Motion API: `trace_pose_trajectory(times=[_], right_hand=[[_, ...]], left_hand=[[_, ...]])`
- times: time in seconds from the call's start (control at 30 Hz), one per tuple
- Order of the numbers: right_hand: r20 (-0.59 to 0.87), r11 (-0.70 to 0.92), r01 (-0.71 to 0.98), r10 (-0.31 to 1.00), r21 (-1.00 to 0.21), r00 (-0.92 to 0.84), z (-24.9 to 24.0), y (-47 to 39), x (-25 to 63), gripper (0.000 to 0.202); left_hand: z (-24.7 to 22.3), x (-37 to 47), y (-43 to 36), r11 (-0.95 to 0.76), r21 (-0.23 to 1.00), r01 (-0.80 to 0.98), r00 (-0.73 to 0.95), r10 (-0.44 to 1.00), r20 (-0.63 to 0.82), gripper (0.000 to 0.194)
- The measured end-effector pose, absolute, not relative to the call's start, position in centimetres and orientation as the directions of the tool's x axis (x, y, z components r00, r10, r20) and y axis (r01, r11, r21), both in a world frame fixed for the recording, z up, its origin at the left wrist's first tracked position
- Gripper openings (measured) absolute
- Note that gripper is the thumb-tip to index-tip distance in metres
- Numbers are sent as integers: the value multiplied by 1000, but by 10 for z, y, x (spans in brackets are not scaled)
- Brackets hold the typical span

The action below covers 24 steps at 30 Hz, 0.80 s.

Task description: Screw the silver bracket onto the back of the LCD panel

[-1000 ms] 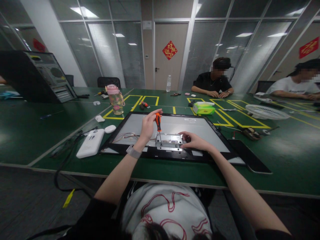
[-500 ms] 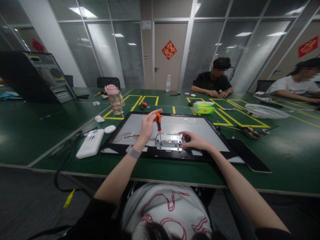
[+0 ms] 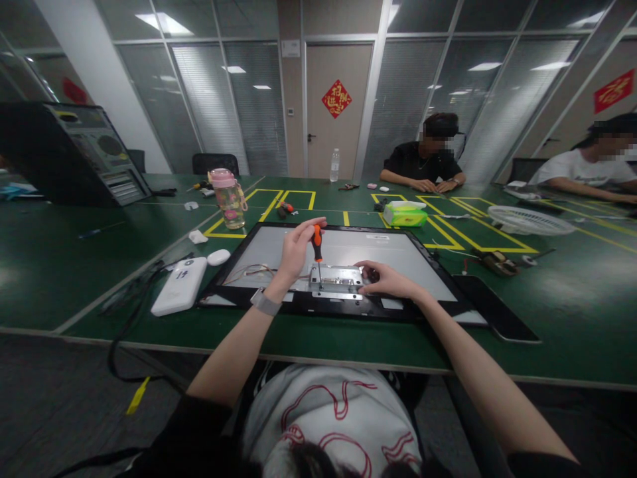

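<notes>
We're holding an orange-and-black screwdriver (image 3: pixel 317 244) in left hand (image 3: pixel 295 251) fingers, over silver rectangular metal bracket (image 3: pixel 341 273) sitting at 6 o'clock on black-framed grey panel (image 3: pixel 348 247). Right hand (image 3: pixel 391 281) is touching bracket's 3 o'clock end; can't tell finger grip.

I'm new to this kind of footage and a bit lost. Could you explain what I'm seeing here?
There is no machine here: these are a person's own bare hands. The view comes from a camera worn on their head, looking forward and down. On the green table lies a flat panel, with a metal box on it. The left hand holds a screwdriver upright, its tip down at the box's left part. The right hand is at the box's right end. Around the panel are a white block, a pink-lidded bottle and a green pack.
</notes>
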State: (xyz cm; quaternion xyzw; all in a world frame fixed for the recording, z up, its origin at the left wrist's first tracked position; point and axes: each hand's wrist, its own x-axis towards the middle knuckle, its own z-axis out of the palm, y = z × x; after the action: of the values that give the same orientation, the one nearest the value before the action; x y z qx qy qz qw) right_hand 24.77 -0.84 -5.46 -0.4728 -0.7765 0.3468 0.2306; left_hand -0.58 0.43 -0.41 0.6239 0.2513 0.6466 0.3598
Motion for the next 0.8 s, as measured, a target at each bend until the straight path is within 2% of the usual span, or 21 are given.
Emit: trace_pose_trajectory(times=[0.07, 0.27, 0.5, 0.7, 0.8], right_hand=[[28, 310, 576, 895, -757, -445, -54, -9, 247, 67], [36, 315, 565, 893, -762, -449, -56, -7, 248, 68], [40, 320, 554, 888, -769, -459, -58, -7, 249, 70], [41, 319, 569, 894, -758, -447, -55, -8, 248, 69], [36, 313, 575, 897, -756, -441, -53, -9, 247, 69]], left_hand=[[-4, -6, 5, -605, 778, -168, 49, 783, 620, 27], [-3, -6, 2, -652, 757, -36, 18, 757, 653, 23], [-3, -7, 0, -673, 740, -5, -16, 740, 672, 20], [-2, -7, -1, -634, 764, -121, 55, 764, 643, 27], [-2, -7, -1, -643, 761, -91, 49, 760, 648, 26]])
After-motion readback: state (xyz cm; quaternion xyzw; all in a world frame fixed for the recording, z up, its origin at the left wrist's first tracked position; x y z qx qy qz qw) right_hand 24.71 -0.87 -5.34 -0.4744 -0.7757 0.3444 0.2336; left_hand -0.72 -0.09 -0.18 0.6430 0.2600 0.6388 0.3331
